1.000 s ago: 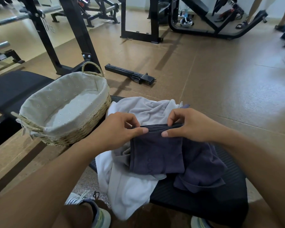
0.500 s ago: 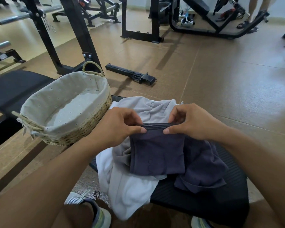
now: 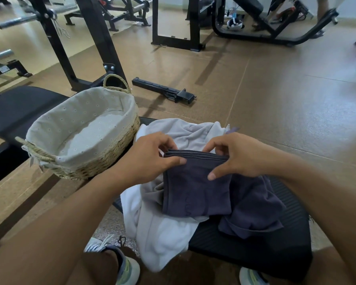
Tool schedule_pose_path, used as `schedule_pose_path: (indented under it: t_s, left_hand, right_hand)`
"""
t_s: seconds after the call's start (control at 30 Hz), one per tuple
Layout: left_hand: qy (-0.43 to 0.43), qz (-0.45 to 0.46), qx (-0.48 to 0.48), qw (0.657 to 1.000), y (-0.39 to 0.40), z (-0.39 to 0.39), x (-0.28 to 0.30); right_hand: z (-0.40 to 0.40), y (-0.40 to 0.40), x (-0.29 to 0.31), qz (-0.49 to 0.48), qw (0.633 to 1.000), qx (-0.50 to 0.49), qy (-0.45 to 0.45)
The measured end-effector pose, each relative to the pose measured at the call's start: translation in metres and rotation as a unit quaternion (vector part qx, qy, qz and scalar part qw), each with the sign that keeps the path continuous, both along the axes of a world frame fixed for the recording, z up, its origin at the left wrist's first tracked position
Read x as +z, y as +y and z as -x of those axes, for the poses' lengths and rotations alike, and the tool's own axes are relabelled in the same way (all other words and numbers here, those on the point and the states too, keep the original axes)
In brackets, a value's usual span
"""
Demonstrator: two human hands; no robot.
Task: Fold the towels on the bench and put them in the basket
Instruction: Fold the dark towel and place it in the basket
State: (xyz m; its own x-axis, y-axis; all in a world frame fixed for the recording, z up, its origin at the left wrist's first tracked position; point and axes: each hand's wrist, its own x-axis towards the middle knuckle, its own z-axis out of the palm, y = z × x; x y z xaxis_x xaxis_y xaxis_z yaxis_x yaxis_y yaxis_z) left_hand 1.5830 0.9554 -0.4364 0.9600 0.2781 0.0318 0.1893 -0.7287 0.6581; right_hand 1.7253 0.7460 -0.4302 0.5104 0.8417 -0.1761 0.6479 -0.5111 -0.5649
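A dark navy towel lies partly folded on the black bench, on top of a crumpled white towel. My left hand pinches the navy towel's top folded edge at its left end. My right hand pinches the same edge at its right end, thumb pressed on the front of the cloth. More navy cloth spreads loose to the right. A woven basket with a pale fabric lining stands empty just left of the towels, on the bench.
Black rack uprights rise behind the basket. A loose black bar lies on the brown floor beyond. More gym machines stand at the back, with a person's legs at the far right. My two shoes show below the bench.
Both hands have kept their pinch on the navy towel's top edge; my right thumb has slid lower onto the front of the cloth. The view has shifted slightly.
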Motion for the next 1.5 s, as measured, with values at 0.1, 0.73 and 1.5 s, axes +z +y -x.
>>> schedule_pose_path:
  t_s: [0.1,0.73,1.5]
  left_hand:
    - [-0.017,0.017,-0.011,1.000,-0.004,0.001,0.001]
    - [-0.130,0.017,0.024,0.991,0.010,-0.020,-0.010]
    - [0.020,-0.080,-0.087,0.993,0.012,0.006,-0.002]
  right_hand:
    - [0.002,0.003,0.003,0.003,0.999,-0.001,-0.038]
    - [-0.010,0.015,0.000,-0.163,0.981,-0.072,-0.081]
    - [0.017,0.007,-0.018,0.007,0.988,0.040,-0.151]
